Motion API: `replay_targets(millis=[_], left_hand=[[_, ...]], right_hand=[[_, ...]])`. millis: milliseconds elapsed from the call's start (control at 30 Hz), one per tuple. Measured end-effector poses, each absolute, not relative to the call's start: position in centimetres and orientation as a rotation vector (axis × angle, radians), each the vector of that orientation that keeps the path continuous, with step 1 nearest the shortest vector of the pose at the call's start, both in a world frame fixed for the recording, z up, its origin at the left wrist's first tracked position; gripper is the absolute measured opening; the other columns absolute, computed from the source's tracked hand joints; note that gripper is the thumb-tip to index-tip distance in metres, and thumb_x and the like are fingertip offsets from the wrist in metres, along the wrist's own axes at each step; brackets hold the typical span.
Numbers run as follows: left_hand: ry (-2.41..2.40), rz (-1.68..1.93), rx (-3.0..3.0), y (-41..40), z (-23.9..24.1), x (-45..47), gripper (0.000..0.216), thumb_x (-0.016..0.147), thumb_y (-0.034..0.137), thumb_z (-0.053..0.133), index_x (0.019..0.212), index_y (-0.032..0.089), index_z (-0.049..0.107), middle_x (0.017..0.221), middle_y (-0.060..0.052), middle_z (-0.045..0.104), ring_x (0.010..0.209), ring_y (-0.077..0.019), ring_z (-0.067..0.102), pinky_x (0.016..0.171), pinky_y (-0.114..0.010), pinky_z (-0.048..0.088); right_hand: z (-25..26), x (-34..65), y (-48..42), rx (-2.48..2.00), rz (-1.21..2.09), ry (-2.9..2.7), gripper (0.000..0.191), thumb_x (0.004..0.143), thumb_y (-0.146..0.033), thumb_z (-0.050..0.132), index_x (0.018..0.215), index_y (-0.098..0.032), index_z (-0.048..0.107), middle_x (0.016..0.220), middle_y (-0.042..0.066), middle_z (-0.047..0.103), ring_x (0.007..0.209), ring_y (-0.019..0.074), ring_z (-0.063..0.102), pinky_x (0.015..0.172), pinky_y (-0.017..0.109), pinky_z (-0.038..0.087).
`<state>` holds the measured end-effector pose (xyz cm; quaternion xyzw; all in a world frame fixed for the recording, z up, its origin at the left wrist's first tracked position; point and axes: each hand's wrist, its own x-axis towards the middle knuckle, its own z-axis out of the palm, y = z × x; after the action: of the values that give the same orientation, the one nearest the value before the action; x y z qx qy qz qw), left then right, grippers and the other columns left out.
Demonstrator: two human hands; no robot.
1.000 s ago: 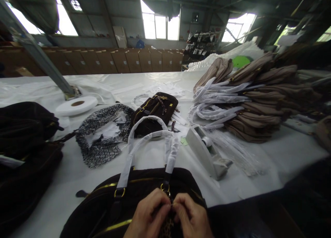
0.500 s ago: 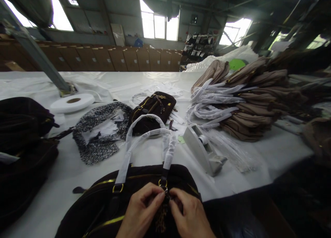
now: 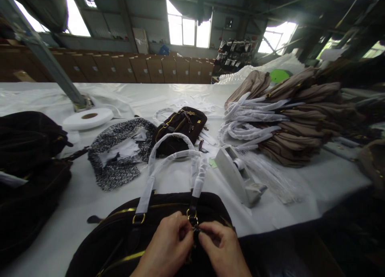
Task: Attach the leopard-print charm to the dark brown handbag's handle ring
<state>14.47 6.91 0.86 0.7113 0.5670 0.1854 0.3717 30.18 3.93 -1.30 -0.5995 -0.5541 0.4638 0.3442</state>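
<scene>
A dark brown handbag (image 3: 111, 233) with gold zips lies in front of me, its two handles (image 3: 146, 196) wrapped in white and standing up. At the base of the right-hand handle, a gold ring (image 3: 197, 220) carries a small dark bag charm (image 3: 195, 231). My left hand (image 3: 168, 243) pinches the charm from the left, thumb and fingers together. From the right, my right hand (image 3: 221, 245) pinches the same piece. The fingers cover most of the charm, so its clasp cannot be made out clearly.
Beyond the handbag lie a small dark bag (image 3: 192, 128) and a black-and-white knitted cloth (image 3: 114, 176) with paper scraps. A grey tape dispenser (image 3: 231, 176) stands right, before stacked brown bags (image 3: 300, 128). Left are a white roll (image 3: 104, 118) and more dark bags (image 3: 30, 180).
The view has shifted slightly, moving the scene a little rightward. Both hands keep pinching at the ring. The charm's dangling gold part, visible earlier between the hands, is now mostly hidden.
</scene>
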Motion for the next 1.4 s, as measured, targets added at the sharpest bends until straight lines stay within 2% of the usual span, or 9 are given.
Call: replay_targets(millis=[133,267,367,500,633,800,1067,1233,1400], left_hand=[[1.464,0.426,1.919,7.0,0.9,15.1,0.019,0.073,0.011,0.045,0.056,0.019,0.048,0.062,0.001,0.052,0.056,-0.0129,0.050,0.051,-0.023,0.029],[1.448,0.499,1.985,6.0,-0.5,16.1,0.019,0.082,0.015,0.042,0.067,0.020,0.051,0.076,-0.003,0.054,0.067,-0.0158,0.056,0.058,-0.024,0.038],[1.442,0.663,1.947,5.0,-2.1,16.6,0.020,0.089,0.019,0.037,0.079,0.021,0.055,0.080,-0.004,0.054,0.070,-0.0156,0.058,0.063,-0.025,0.042],[1.438,0.823,1.867,4.5,-3.4,16.7,0.020,0.092,0.022,0.038,0.083,0.022,0.056,0.080,-0.002,0.053,0.070,-0.0148,0.057,0.065,-0.024,0.042],[1.439,0.767,1.856,4.7,-3.3,16.3,0.021,0.092,0.023,0.039,0.080,0.021,0.056,0.079,-0.002,0.053,0.070,-0.0151,0.057,0.065,-0.025,0.043],[1.459,0.726,1.804,4.9,-2.6,15.9,0.022,0.092,0.023,0.039,0.077,0.021,0.056,0.078,-0.002,0.054,0.072,-0.0159,0.058,0.066,-0.026,0.043],[1.336,0.730,1.722,5.4,-1.8,15.3,0.025,0.091,0.021,0.040,0.072,0.019,0.056,0.075,-0.001,0.054,0.072,-0.0153,0.056,0.067,-0.025,0.041],[1.274,0.711,1.769,5.8,-1.3,15.2,0.024,0.091,0.021,0.041,0.071,0.019,0.055,0.074,0.000,0.052,0.071,-0.0151,0.055,0.065,-0.025,0.040],[1.273,0.830,1.624,6.4,-1.6,14.5,0.019,0.092,0.027,0.040,0.098,0.022,0.057,0.087,-0.001,0.059,0.081,-0.0164,0.058,0.075,-0.027,0.043]], right_hand=[[-1.8,30.0,3.9,-1.478,1.198,-1.381,0.019,0.078,-0.026,0.060,0.088,-0.018,0.074,0.079,0.007,0.069,0.072,0.0214,0.065,0.067,0.027,0.052],[-2.9,30.1,3.6,-1.457,1.210,-1.279,0.021,0.077,-0.032,0.063,0.088,-0.018,0.074,0.081,0.009,0.070,0.075,0.0237,0.066,0.070,0.030,0.054],[-3.6,30.4,3.5,-1.463,1.285,-1.160,0.035,0.078,-0.044,0.063,0.096,-0.015,0.071,0.087,0.011,0.071,0.083,0.0261,0.066,0.076,0.033,0.053],[-3.7,30.6,4.1,-1.465,1.462,-0.908,0.058,0.074,-0.060,0.061,0.101,-0.009,0.065,0.078,0.011,0.070,0.068,0.0222,0.066,0.061,0.031,0.053],[-3.2,30.4,5.0,-1.426,1.608,-0.836,0.049,0.065,-0.055,0.072,0.081,-0.009,0.065,0.063,0.005,0.065,0.054,0.0141,0.060,0.051,0.024,0.047],[-2.3,30.5,5.7,-1.403,1.790,-0.737,0.043,0.061,-0.048,0.076,0.077,-0.011,0.061,0.061,0.000,0.062,0.051,0.0103,0.058,0.049,0.021,0.047],[-0.7,31.3,6.5,-1.347,1.988,-0.809,0.018,0.065,-0.029,0.067,0.072,-0.015,0.057,0.064,-0.002,0.057,0.057,0.0090,0.055,0.049,0.018,0.042],[-1.2,31.2,6.7,-1.289,2.008,-0.863,0.019,0.072,-0.032,0.061,0.073,-0.014,0.056,0.065,-0.001,0.056,0.058,0.0092,0.055,0.049,0.017,0.042],[-1.5,30.9,6.1,-1.333,1.829,-1.047,0.022,0.083,-0.038,0.051,0.076,-0.017,0.050,0.069,-0.001,0.054,0.061,0.0118,0.056,0.050,0.020,0.046]])
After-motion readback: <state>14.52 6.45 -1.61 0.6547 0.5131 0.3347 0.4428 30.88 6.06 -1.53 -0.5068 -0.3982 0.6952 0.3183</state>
